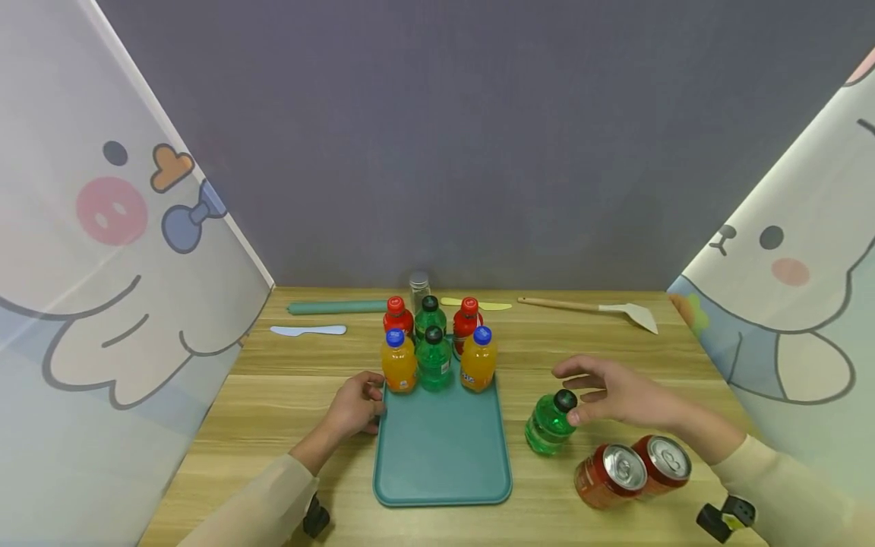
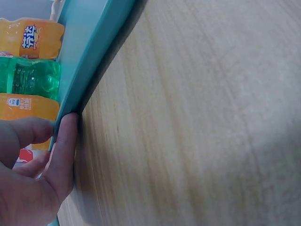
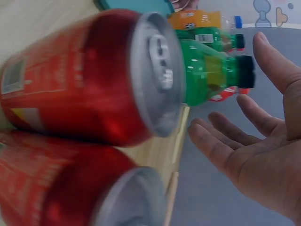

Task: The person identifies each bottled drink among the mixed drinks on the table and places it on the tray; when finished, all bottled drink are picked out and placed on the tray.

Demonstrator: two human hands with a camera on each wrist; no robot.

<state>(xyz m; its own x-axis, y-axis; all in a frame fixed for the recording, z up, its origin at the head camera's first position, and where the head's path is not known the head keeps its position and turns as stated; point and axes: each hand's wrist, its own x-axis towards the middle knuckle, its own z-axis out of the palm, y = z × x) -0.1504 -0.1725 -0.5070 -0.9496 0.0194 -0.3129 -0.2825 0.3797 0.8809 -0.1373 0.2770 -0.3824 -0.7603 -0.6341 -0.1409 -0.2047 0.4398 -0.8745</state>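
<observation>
My left hand (image 1: 358, 404) is at the left edge of the teal tray (image 1: 444, 448); in the left wrist view its thumb and fingers (image 2: 69, 134) pinch the rim. Standing at the tray's far end are two orange soda bottles (image 1: 399, 368) with blue caps, two green bottles (image 1: 434, 363) with black caps and two red-capped bottles (image 1: 468, 319). My right hand (image 1: 615, 391) is spread beside another green bottle (image 1: 547, 425), upright on the table right of the tray. In the right wrist view its fingers (image 3: 211, 141) stand apart from that bottle.
Two red soda cans (image 1: 601, 486) stand close together at the near right. Along the back lie a green roll (image 1: 338, 307), a blue knife (image 1: 307, 330), a yellow knife (image 1: 478, 305) and a wooden-handled spatula (image 1: 581, 306). A glass jar (image 1: 419, 287) stands behind the bottles.
</observation>
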